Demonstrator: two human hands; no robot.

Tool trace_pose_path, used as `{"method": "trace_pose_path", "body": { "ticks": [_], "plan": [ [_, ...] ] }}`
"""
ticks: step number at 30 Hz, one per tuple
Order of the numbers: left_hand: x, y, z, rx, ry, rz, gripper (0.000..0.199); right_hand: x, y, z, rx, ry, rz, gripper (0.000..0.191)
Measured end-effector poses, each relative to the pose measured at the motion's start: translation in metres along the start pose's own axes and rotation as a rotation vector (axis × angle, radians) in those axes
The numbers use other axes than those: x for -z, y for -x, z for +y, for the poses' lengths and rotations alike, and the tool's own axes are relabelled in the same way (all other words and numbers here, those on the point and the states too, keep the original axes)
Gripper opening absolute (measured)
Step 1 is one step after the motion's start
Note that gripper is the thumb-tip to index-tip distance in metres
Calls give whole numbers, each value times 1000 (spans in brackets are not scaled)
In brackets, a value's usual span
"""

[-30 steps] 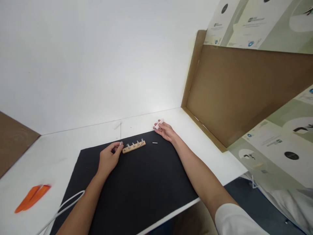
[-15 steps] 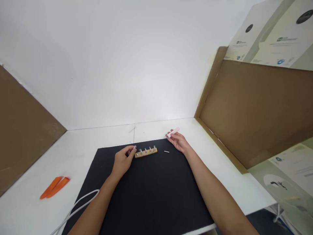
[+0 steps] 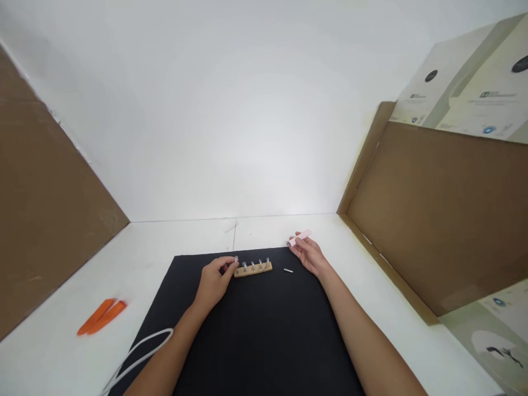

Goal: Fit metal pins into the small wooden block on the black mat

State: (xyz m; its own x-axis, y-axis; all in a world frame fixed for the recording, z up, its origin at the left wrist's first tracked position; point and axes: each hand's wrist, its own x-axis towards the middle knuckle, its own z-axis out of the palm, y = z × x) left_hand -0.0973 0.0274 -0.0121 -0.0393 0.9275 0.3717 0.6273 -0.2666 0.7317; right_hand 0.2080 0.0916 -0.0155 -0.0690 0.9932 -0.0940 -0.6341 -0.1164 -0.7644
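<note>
My left hand (image 3: 214,281) pinches a small silvery piece (image 3: 236,258) just above the left end of a wooden strip (image 3: 259,270). Whether that piece touches the strip I cannot tell. Several small metal pieces with glassy-looking tops (image 3: 253,265) stand upright in a row along the strip. My right hand (image 3: 310,255) is closed around a pale pink cylinder (image 3: 301,237), held slanted above the mat's far right corner. Between the strip and the right hand, a short thin metal rod (image 3: 287,270) lies on the black mat (image 3: 264,330).
Two orange strips (image 3: 101,317) lie on the white table (image 3: 144,275) at the left. A white cable (image 3: 144,344) loops over the mat's left edge beside my left forearm. Cardboard panels (image 3: 437,209) flank the table, and a white wall (image 3: 247,110) rises behind.
The view has shifted, so the whole scene sits slightly lower and farther right. Both hands keep their grips, in nearly the same places over the mat.
</note>
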Motion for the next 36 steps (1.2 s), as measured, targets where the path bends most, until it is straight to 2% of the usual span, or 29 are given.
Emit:
{"method": "trace_pose_path", "body": {
  "ticks": [12,17,19,21,27,30,33,36],
  "plan": [
    [0,1,-1,-51,-43,-12,25,-7,3,0,41,25,29,46],
    [0,3,4,-117,-78,-11,22,-15,9,6,86,81,70,52],
    [0,5,8,-153,-83,-17,22,-26,16,6,153,143,109,56],
    [-1,7,10,-159,-81,-4,22,-44,24,3,202,203,95,57],
    [2,8,14,-74,-64,33,22,-123,45,-31,298,373,-86,55],
    [4,6,13,-66,-51,77,22,-154,58,-51,360,403,-157,54],
    [6,5,12,-83,-41,145,22,-167,77,-69,398,490,-247,49],
    [6,5,14,-101,-26,184,21,-168,95,-83,426,643,-271,41]
  ]
}}
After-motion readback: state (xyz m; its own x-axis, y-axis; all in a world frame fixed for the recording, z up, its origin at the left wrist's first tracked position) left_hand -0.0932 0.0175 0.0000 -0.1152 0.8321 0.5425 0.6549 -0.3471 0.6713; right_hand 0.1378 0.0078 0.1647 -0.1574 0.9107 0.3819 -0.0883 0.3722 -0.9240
